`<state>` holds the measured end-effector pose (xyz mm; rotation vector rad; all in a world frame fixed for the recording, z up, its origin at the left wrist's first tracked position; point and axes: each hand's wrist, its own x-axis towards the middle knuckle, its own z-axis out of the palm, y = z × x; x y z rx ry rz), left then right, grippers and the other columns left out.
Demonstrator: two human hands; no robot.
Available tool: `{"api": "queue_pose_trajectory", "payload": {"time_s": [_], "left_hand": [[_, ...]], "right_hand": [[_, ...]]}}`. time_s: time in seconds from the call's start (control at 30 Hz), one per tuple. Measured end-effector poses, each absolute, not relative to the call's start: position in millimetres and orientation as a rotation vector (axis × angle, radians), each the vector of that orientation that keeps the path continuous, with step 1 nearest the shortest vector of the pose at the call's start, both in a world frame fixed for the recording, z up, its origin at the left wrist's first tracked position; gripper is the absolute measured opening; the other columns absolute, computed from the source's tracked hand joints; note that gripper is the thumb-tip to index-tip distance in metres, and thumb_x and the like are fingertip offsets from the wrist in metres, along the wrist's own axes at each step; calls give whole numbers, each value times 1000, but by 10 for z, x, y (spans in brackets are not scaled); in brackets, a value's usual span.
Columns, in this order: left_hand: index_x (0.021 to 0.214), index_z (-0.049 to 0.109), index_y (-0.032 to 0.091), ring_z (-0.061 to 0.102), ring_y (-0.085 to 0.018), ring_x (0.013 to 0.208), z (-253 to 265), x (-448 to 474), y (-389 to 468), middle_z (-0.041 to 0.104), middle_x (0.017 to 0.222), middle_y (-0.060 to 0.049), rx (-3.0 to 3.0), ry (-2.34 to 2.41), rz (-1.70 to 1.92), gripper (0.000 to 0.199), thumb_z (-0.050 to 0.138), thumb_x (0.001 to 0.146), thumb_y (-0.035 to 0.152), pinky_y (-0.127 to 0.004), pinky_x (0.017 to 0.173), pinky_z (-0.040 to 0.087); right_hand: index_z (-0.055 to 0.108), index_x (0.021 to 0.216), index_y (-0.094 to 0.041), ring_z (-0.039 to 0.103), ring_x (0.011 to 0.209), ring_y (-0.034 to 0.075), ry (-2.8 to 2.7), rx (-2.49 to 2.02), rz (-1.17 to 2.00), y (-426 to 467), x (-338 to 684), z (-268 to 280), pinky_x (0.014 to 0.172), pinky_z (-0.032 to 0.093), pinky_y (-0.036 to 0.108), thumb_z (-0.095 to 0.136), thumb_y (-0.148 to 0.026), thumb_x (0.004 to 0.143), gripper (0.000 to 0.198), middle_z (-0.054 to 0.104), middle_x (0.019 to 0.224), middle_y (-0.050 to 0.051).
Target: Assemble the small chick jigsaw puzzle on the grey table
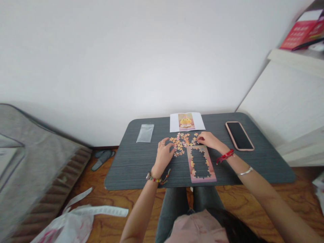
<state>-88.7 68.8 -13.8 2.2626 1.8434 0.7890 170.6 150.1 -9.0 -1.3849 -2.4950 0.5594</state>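
Note:
Loose jigsaw puzzle pieces (pixel 179 143), mostly yellow, orange and pink, lie in a spread pile at the middle of the dark table. My left hand (pixel 164 155) rests at the pile's left edge, its thumb and curved fingers apart and nothing visible between them. On the right side of the pile, my right hand (pixel 208 139) has its fingertips pinched together on a puzzle piece, partly hidden by the fingers. Just below the pile lies a puzzle frame (pixel 211 172) with a joined border and a hollow middle. Behind the pieces, a folded reference sheet (pixel 174 123) shows a yellow cartoon picture.
A clear plastic bag (pixel 145 133) lies on the left of the dark table (pixel 131 165). To the right is a phone (pixel 240 135) in a pink case. A white wall (pixel 152 67) stands behind, a white cabinet (pixel 298 104) at the right.

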Motion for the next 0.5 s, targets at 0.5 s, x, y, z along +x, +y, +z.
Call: {"api": "queue_pose_trajectory", "payload": {"time_s": [0.5], "left_hand": [[88, 66, 20, 44, -26, 113, -134, -876, 760, 48, 118, -9, 2235, 1840, 842, 13, 59, 77, 21, -44, 97, 37]], "right_hand": [[67, 88, -17, 58, 75, 15, -2467, -1427, 446, 1638, 1758, -78, 70, 40, 23, 56, -14, 76, 16, 66, 86, 6]]}}
